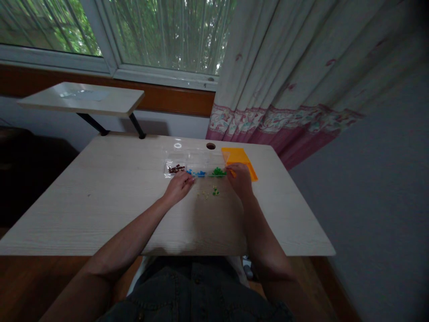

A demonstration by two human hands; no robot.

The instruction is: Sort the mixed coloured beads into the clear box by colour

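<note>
A clear plastic box (pixel 204 158) lies on the table with its transparent lid part raised toward the back. Small blue pieces (pixel 201 173) and a heap of small green pieces (pixel 218 171) sit at its front. My left hand (pixel 181 184) has its fingers closed at the box's front left, beside the blue pieces. At the front right, my right hand (pixel 240 178) pinches the box edge by the green pieces, partly over an orange case (pixel 238 155). Dark brown pieces (pixel 176 169) lie in a clear compartment behind my left hand.
Loose green pieces (pixel 215 191) and pale yellow pieces (pixel 204 194) are scattered on the wooden table (pixel 127 201) between my forearms. A raised shelf (pixel 110 100) stands at the back left. A round cable hole (pixel 211 146) is behind the box, and a curtain (pixel 268 89) hangs beyond.
</note>
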